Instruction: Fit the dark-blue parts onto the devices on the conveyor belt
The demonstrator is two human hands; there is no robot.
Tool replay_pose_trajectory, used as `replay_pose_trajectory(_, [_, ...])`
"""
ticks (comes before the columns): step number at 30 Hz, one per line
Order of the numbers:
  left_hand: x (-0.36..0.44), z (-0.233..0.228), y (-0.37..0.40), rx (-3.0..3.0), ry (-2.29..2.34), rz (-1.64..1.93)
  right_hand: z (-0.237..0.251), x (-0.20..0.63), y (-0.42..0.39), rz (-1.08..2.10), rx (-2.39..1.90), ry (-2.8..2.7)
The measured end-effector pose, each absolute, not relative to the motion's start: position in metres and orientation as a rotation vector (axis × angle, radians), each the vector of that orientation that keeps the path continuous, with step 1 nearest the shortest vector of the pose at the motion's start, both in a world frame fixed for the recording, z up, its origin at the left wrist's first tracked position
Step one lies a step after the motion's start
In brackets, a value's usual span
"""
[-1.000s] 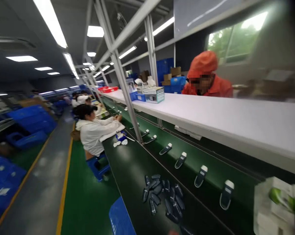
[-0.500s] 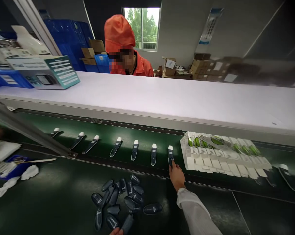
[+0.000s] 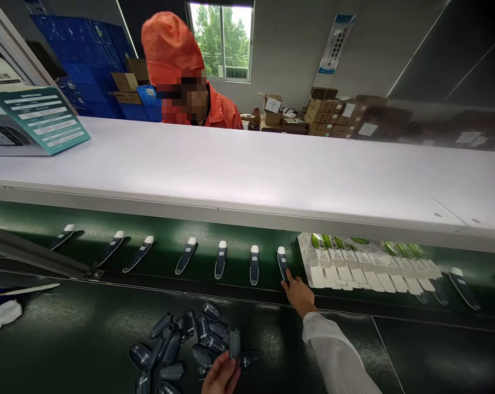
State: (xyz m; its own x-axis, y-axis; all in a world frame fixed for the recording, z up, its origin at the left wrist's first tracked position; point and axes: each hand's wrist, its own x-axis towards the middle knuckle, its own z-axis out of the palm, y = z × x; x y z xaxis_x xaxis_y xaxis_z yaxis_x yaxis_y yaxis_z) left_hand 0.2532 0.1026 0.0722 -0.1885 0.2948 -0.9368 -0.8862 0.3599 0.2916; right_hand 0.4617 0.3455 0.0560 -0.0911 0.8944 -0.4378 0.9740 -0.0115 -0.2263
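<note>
My left hand [image 3: 222, 375] pinches a dark ribbed plastic cover [image 3: 235, 343] upright at the bottom of the view. It is above the right side of a pile of similar dark plastic covers [image 3: 173, 346] on the worktop. My right hand [image 3: 300, 296] reaches to the green belt [image 3: 239, 227], its fingers closed on the lower end of a slim dark handheld device [image 3: 282, 262] with a white tip. That device still lies on the belt. Left of it, more such devices, one of them a white-tipped device [image 3: 254, 265], lie spaced out in a row.
Flat white-and-green cartons [image 3: 366, 265] lie overlapped on the belt, right of my right hand. A long white shelf [image 3: 247, 164] spans above the belt, with a teal box [image 3: 42, 120] on it. Behind stands a person in an orange cap [image 3: 171, 49]. A metal strut [image 3: 34, 251] slants at left.
My left hand has risen and moved right, lifting the dark cover off the pile. My right hand stays at the same device, whose lower end now tilts to the right. The view has shifted right.
</note>
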Motion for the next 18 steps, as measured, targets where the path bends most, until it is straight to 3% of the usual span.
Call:
replay_pose_trajectory(4, [0.267,0.072,0.121,-0.261,1.387,1.161,0.08,0.453,0.289,-0.901,2.001,2.174])
replay_pose_trajectory(7, [0.279,0.074,0.134,0.135,1.499,1.168,0.085,0.434,0.229,-1.699,1.794,2.283])
replay_pose_trajectory(10, [0.288,0.083,0.147,0.438,1.561,1.082,0.081,0.413,0.192,-2.035,1.821,2.184])
replay_pose_trajectory(15, [0.285,0.095,0.16,0.784,1.64,0.918,0.066,0.396,0.206,-2.039,2.072,2.116])
replay_pose_trajectory(18, [0.276,0.086,0.154,1.099,1.765,0.66,0.057,0.401,0.244,-1.649,2.125,2.335])
